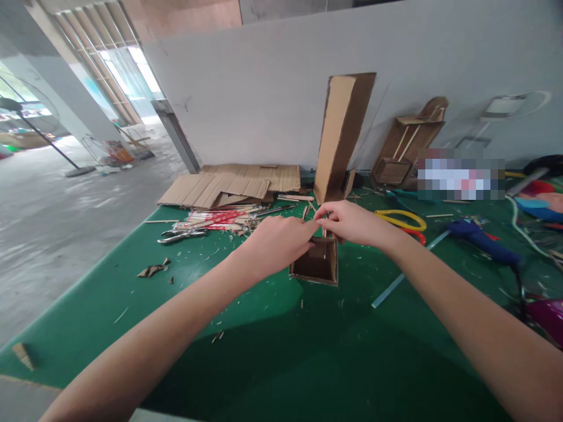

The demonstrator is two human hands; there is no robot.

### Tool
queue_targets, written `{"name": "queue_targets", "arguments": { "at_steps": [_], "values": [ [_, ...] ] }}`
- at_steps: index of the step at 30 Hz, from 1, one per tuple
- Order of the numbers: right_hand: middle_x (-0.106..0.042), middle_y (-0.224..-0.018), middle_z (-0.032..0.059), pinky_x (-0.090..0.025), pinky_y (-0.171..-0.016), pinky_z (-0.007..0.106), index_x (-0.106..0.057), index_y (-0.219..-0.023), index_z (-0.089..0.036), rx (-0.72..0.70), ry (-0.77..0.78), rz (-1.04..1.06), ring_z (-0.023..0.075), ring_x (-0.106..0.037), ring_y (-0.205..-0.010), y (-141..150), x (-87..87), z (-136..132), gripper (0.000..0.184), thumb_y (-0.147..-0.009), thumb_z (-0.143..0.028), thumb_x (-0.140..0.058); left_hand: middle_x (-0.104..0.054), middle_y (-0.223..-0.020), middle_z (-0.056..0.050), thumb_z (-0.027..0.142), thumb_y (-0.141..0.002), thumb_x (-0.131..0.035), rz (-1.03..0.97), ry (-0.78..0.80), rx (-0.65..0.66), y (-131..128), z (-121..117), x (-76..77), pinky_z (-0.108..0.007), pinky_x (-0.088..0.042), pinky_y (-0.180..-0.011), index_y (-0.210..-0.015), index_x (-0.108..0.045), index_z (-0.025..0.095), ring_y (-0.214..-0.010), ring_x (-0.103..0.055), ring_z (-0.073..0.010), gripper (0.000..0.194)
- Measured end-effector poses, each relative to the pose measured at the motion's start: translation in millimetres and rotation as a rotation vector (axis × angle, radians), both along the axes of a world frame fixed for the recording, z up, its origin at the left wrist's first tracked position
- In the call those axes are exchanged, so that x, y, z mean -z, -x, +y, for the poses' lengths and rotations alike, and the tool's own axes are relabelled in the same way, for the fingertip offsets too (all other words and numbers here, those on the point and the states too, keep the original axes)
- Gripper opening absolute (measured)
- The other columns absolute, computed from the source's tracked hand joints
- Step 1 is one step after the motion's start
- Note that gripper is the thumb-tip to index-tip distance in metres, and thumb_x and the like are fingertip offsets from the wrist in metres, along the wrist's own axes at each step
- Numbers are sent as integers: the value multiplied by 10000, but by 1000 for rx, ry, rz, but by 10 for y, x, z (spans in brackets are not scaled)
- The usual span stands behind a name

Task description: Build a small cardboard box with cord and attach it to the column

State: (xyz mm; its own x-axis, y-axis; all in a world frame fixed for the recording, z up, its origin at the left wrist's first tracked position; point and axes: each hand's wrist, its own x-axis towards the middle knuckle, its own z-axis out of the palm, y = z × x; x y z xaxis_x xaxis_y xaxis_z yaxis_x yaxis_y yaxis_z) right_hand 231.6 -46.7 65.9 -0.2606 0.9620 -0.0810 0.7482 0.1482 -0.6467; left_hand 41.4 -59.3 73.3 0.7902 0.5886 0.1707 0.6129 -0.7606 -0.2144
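Observation:
A small open cardboard box (311, 271) sits on the green tabletop in front of me, its opening facing me. My left hand (281, 241) is closed at the box's upper left edge, its lower fingers against the cardboard. My right hand (345, 221) is closed in a pinch above the upper right corner. A thin light stick (325, 232) runs down from between the right fingers towards the box. The fingertips of both hands meet over the back edge, where the far side of the box is hidden.
Cardboard sheets (229, 183), packaged wooden sticks (224, 220) and scissors (182, 234) lie left. A tall cardboard channel (341, 135) stands behind my hands. Right are a yellow loop (402, 219), a clear glue stick (389, 290), a blue glue gun (481, 241) and a cardboard model (407, 143).

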Motion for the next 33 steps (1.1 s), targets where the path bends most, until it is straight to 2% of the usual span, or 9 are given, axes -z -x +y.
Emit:
{"name": "queue_targets", "arguments": {
  "at_steps": [3,7,9,16,22,28,33],
  "values": [
    [-676,-699,26,-416,-466,228,-601,-945,-186,-6,-7,17,114,-574,-499,-9,23,20,160,-853,-282,-511,-671,-819,-60,226,-927,-473,29,-17,30,11,6,-10,-267,-376,-506,-1040,-595,152,-696,-658,-202,182],
    [-682,-728,28,-422,-465,232,-597,-940,-189,-22,-7,34,108,-563,-494,-8,33,21,156,-859,-272,-492,-686,-897,-53,339,-898,-569,30,52,112,52,36,-53,-255,-383,-534,-997,-598,167,-735,-657,-191,201],
    [-681,-722,28,-415,-460,228,-601,-938,-187,-23,-21,21,103,-554,-491,-3,33,18,158,-863,-268,-488,-691,-902,-49,364,-894,-579,25,57,102,63,45,-60,-255,-373,-526,-983,-601,169,-728,-657,-193,216],
    [-688,-721,18,-395,-467,236,-629,-962,-194,-20,-60,-36,102,-558,-486,13,35,16,186,-869,-277,-491,-702,-871,-47,293,-935,-520,43,-15,70,33,14,-44,-264,-346,-506,-996,-620,167,-712,-662,-193,173],
    [-696,-738,30,-404,-467,244,-623,-961,-181,-23,-48,6,105,-556,-492,8,52,22,190,-861,-265,-485,-705,-873,-26,463,-858,-613,35,37,113,66,18,-97,-251,-315,-480,-941,-613,180,-681,-655,-171,295],
    [-685,-696,23,-372,-468,256,-640,-939,-182,-9,-83,-42,107,-545,-466,28,55,24,190,-858,-271,-493,-697,-788,-28,358,-919,-540,46,-26,29,36,8,-58,-243,-352,-505,-1023,-614,183,-665,-664,-179,217],
    [-681,-688,14,-342,-494,262,-663,-892,-190,-26,-161,-55,105,-519,-485,24,71,35,196,-855,-285,-496,-687,-744,-26,333,-943,-484,45,-46,18,10,-3,-26,-247,-355,-505,-1018,-621,191,-656,-665,-191,211]
  ]
}}
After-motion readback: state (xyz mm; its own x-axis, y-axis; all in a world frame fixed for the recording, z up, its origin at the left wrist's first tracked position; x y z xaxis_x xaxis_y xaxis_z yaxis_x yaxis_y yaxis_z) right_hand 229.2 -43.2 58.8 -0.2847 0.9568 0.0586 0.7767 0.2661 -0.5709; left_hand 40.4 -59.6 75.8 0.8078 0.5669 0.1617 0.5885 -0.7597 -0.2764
